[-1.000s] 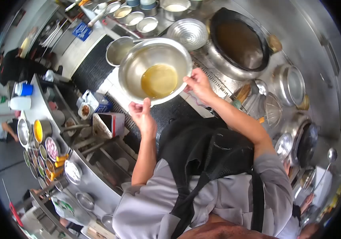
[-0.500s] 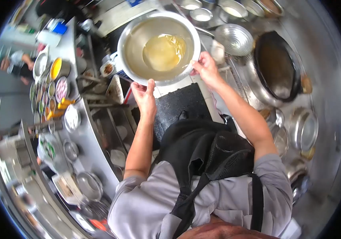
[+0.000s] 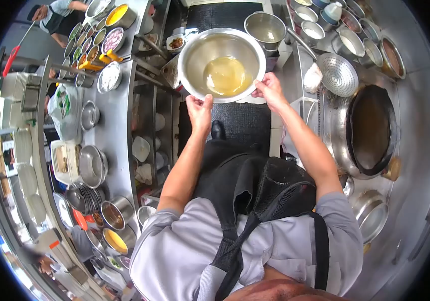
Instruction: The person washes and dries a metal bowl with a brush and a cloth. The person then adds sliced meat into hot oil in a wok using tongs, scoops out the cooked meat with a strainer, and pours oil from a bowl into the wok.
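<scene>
A wide metal bowl [image 3: 192, 70] hangs in the air in front of me, with a pool of clear yellowish liquid [image 3: 225, 76] at its bottom. My left hand [image 3: 201, 113] grips the near rim at its lower left, thumb on top. At the lower right rim, my right hand [image 3: 271, 91] is closed on the same bowl. The fingers beneath the bowl are partly hidden. Just beyond the bowl's right side stands a metal pot [image 3: 265, 26] with a long handle.
On the right are a perforated ladle [image 3: 338, 74], a large wok of brown liquid [image 3: 373, 131] and seasoning tubs [image 3: 348, 42]. The left counter [image 3: 119, 113] holds metal bowls [image 3: 93, 165] and ingredient containers [image 3: 113, 40]. Another person [image 3: 56, 17] stands at the upper left. A black mat [image 3: 247, 120] lies below.
The view has swung leftward, bringing more of the left counter into sight. The bowl is still in both hands, and its liquid has shifted. The long-handled pot shows again beside it.
</scene>
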`<action>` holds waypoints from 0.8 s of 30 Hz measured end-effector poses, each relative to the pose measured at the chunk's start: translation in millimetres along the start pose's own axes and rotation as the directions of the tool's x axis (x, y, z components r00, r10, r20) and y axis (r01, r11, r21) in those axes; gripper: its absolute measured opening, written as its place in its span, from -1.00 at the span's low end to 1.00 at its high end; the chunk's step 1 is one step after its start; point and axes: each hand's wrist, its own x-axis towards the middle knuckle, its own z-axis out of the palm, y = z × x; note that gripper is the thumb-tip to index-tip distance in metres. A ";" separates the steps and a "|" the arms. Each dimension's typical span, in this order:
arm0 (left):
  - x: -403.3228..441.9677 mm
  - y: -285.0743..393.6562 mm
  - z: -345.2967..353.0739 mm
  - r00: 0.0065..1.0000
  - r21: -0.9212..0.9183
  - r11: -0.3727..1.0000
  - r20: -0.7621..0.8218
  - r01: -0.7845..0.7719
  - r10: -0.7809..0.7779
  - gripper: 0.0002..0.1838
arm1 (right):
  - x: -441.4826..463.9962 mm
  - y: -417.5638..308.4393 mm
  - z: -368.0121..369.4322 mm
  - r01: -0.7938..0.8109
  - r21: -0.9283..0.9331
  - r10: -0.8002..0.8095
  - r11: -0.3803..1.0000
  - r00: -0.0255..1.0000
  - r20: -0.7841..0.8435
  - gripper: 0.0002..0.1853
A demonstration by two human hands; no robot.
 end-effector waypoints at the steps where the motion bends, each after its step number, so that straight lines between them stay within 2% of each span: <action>1: -3.3 7.7 -9.5 1.000 -0.031 0.999 0.004 0.008 -0.008 -0.66 | 2.9 6.6 8.4 -0.022 -0.049 0.024 0.999 0.999 0.044 -0.78; 3: -3.9 3.1 -31.0 0.999 -0.026 0.999 -0.017 0.036 -0.037 -0.65 | 4.7 23.8 23.0 -0.055 -0.063 0.062 0.996 0.992 0.110 -0.79; 5: -0.5 -17.0 -49.9 0.999 0.065 0.997 -0.029 0.046 -0.045 -0.66 | 10.5 43.5 29.5 -0.096 -0.075 0.105 0.993 0.987 0.125 -0.80; 7: 8.6 -39.4 -55.9 0.998 -0.023 0.998 -0.029 0.058 -0.058 -0.64 | 23.0 59.8 32.1 -0.137 -0.100 0.150 0.986 0.979 0.137 -0.81; 14: 101.8 -116.0 -76.6 0.929 -0.185 0.916 -0.028 0.357 -0.368 -0.70 | 114.7 108.4 73.4 -0.270 -0.264 0.292 0.926 0.955 0.048 -0.80; 16: 138.0 -136.0 -88.4 0.837 -0.253 0.807 0.028 0.534 -0.546 -0.72 | 148.8 123.0 99.5 -0.245 -0.310 0.260 0.919 0.966 0.008 -0.79; 17: 156.4 -145.4 -93.2 0.827 -0.271 0.793 0.023 0.545 -0.561 -0.72 | 166.4 129.2 113.9 -0.258 -0.330 0.276 0.908 0.961 0.008 -0.79; 19: 195.4 -164.3 -102.2 0.740 -0.420 0.670 0.004 0.612 -0.673 -0.74 | 203.4 142.6 142.9 -0.248 -0.378 0.252 0.892 0.967 -0.041 -0.78; 23: 273.7 -206.9 -120.2 0.619 -0.497 0.498 0.105 0.711 -0.779 -0.83 | 274.7 162.8 201.7 -0.265 -0.426 0.248 0.865 0.964 -0.096 -0.78; 24: 289.5 -222.1 -123.6 0.606 -0.501 0.483 0.109 0.718 -0.788 -0.83 | 293.4 167.8 215.1 -0.287 -0.519 0.257 0.805 0.958 -0.130 -0.77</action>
